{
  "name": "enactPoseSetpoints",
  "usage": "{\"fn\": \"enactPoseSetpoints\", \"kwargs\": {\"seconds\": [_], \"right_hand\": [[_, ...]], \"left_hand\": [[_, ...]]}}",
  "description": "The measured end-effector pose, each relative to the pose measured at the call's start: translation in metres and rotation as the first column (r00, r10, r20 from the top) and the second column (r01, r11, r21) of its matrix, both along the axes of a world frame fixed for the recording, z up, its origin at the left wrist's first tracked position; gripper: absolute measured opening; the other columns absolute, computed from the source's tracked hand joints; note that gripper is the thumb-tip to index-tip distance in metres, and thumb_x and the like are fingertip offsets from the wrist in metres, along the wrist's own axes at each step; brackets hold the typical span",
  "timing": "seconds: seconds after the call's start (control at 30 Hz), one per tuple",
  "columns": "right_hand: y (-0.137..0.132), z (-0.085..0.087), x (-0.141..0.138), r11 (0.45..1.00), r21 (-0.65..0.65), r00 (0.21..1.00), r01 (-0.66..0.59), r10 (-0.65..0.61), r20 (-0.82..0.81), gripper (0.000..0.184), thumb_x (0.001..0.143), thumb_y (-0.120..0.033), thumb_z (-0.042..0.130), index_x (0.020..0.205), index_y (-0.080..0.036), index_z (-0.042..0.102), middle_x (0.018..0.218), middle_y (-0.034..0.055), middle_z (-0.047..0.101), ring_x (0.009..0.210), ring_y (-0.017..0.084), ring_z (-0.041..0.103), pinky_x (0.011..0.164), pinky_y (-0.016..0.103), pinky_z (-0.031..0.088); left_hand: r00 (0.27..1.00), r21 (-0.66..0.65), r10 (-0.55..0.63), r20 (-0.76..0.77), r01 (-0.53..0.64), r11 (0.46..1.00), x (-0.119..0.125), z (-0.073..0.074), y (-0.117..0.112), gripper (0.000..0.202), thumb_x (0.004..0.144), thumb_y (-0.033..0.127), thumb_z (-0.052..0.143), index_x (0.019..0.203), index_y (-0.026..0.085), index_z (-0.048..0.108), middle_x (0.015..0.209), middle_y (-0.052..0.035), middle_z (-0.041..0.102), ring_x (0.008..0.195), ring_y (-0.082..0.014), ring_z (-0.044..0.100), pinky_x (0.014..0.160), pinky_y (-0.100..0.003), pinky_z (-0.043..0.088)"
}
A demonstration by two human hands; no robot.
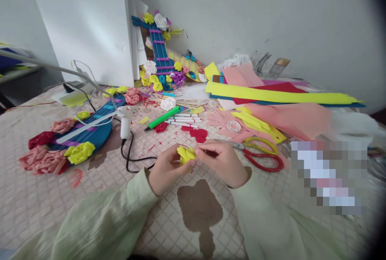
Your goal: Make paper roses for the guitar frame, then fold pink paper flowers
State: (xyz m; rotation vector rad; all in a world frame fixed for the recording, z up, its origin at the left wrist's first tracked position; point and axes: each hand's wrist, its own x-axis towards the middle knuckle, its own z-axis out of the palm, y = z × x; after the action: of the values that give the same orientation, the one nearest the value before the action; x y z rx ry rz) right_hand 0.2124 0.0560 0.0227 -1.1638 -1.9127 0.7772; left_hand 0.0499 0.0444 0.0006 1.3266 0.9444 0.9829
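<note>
Between my two hands is a crumpled yellow paper flower (186, 154), held over the near middle of the table. My left hand (169, 167) is closed around its left side and underside, thumb across the front. From the right, my right hand (223, 161) pinches its upper right edge with thumb and fingertips. The flower's back and underside are hidden by the fingers. Just right of my right hand lie scissors (265, 162) with one red and one yellow handle loop. Red paper pieces (199, 135) lie just beyond the hands.
A white glue gun (125, 125) with a black cord stands at left, near a blue paper guitar (104, 131) decorated with paper flowers. A green marker (164, 118) and several thin pens (183, 120) lie mid-table. Coloured paper sheets (280, 93) pile up at back right.
</note>
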Motion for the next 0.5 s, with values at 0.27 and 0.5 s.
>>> {"fn": "enactPoseSetpoints", "kwargs": {"seconds": [0.27,0.5], "right_hand": [[-0.0046,-0.0010,-0.0064,0.998,0.048,0.998,0.048,-0.045,-0.053,0.013,0.075,-0.017,0.054,0.071,-0.016,0.066,0.071,0.0024,0.062,0.064,0.013,0.055,0.056,0.023,0.043],[-0.0056,-0.0032,-0.0090,0.997,0.033,0.993,0.077,-0.073,-0.094,0.009,0.073,-0.015,0.056,0.072,-0.017,0.065,0.071,0.0022,0.061,0.062,0.012,0.054,0.053,0.023,0.043]], "left_hand": [[0.998,0.038,0.061,-0.026,-0.060,0.997,0.0011,-0.0006,-0.0022,0.021,0.070,0.028,0.061,0.077,0.013,0.049,0.071,-0.0011,0.051,0.064,-0.0115,0.053,0.059,-0.025,0.046],[0.998,0.095,0.060,-0.032,-0.056,0.994,-0.0005,-0.0013,-0.0020,0.018,0.071,0.026,0.060,0.080,0.014,0.051,0.073,-0.0009,0.052,0.067,-0.0105,0.052,0.062,-0.023,0.046]]}}
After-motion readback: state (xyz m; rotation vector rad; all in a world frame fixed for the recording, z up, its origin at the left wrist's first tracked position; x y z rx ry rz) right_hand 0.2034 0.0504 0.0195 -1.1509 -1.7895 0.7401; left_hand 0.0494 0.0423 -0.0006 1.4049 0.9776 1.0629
